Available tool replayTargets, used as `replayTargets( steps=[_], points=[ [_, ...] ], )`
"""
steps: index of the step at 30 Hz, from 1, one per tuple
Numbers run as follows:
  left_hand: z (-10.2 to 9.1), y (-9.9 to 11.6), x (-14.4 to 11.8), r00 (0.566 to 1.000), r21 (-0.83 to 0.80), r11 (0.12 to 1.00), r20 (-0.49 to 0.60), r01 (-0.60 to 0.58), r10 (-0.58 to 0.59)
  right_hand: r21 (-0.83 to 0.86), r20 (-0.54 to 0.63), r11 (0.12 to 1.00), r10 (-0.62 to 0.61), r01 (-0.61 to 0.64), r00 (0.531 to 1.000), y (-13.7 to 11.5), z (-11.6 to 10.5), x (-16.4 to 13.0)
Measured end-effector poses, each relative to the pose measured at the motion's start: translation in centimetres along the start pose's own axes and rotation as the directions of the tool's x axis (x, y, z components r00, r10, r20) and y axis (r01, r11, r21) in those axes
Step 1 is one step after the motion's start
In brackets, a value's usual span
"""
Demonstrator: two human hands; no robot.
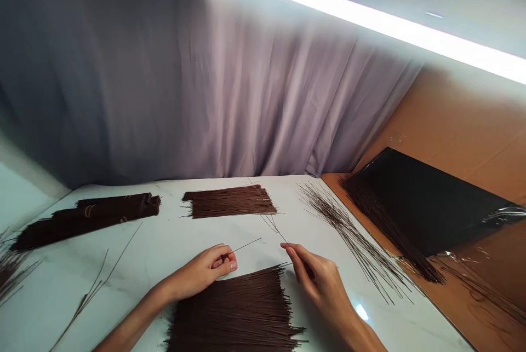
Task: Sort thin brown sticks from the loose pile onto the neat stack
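A flat layer of thin brown sticks [234, 313] lies on the white marble table [172, 242] right in front of me. My left hand [203, 271] rests at its upper left edge and pinches a single thin stick [246, 244] between thumb and fingers. My right hand [318, 281] is at the pile's upper right corner, fingers together on a few thin sticks [271, 223] that run away toward the far pile.
A second flat stick pile [228, 201] lies farther back. Banded bundles [90, 216] lie at the far left. Loose sticks [349, 231] fan out on the right beside a black plastic bag of sticks [419, 198] on cardboard. A grey curtain hangs behind.
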State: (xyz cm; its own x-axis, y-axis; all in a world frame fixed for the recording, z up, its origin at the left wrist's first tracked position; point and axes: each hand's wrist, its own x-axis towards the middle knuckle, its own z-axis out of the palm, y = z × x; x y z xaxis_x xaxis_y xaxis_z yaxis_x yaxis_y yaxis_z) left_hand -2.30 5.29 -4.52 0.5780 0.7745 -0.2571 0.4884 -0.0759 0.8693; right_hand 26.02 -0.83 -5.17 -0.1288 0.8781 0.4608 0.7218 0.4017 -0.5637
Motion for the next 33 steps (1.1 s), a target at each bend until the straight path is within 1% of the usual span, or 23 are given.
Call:
replayTargets(
  steps=[4, 8, 14, 16, 18, 20, 22, 26, 29, 33],
  points=[
    [0.1, 0.0, -0.1, 1.0, 0.008, 1.0, 0.004, -0.014, 0.014, -0.032, 0.013, 0.999, 0.0, 0.0, 1.0, 0.1, 0.1, 0.0],
    [0.2, 0.1, -0.1, 1.0, 0.005, 1.0, 0.007, -0.01, 0.01, -0.027, 0.017, 1.0, 0.004, -0.004, 1.0, 0.1, 0.1, 0.0],
    [0.1, 0.5, -0.2, 1.0, 0.025, 1.0, 0.009, 0.006, -0.006, -0.028, 0.041, 0.999, 0.045, -0.044, 0.998, 0.7, 0.5, -0.3],
    [0.0, 0.6, -0.2, 1.0, 0.032, 0.999, 0.008, 0.012, -0.012, -0.075, 0.047, 0.994, 0.081, -0.077, 0.996, 1.5, 0.4, -0.1],
    [0.0, 0.6, -0.2, 1.0, 0.034, 0.999, 0.008, 0.014, -0.014, -0.178, 0.037, 0.975, 0.141, -0.132, 0.989, 2.9, -0.1, 0.2],
    [0.0, 0.6, -0.3, 1.0, 0.037, 0.999, 0.01, 0.009, -0.009, -0.285, -0.006, 0.938, 0.206, -0.199, 0.979, 4.6, -1.2, 0.7],
    [0.0, 0.5, -0.3, 1.0, 0.04, 0.999, 0.015, 0.003, -0.004, -0.356, -0.088, 0.894, 0.259, -0.273, 0.962, 6.6, -2.7, 1.1],
    [0.0, 0.3, -0.3, 1.0, 0.037, 0.999, 0.02, 0.001, -0.002, -0.448, -0.281, 0.782, 0.337, -0.433, 0.899, 10.0, -5.3, 1.3],
    [0.1, 0.0, -0.1, 1.0, 0.043, 0.999, 0.012, -0.012, 0.011, -0.493, -0.377, 0.716, 0.336, -0.494, 0.863, 11.7, -6.1, 1.0],
    [0.2, 0.1, -0.1, 1.0, 0.047, 0.999, -0.007, -0.021, 0.021, -0.539, -0.436, 0.681, 0.277, -0.495, 0.856, 13.0, -6.4, 0.5]
  ],
)
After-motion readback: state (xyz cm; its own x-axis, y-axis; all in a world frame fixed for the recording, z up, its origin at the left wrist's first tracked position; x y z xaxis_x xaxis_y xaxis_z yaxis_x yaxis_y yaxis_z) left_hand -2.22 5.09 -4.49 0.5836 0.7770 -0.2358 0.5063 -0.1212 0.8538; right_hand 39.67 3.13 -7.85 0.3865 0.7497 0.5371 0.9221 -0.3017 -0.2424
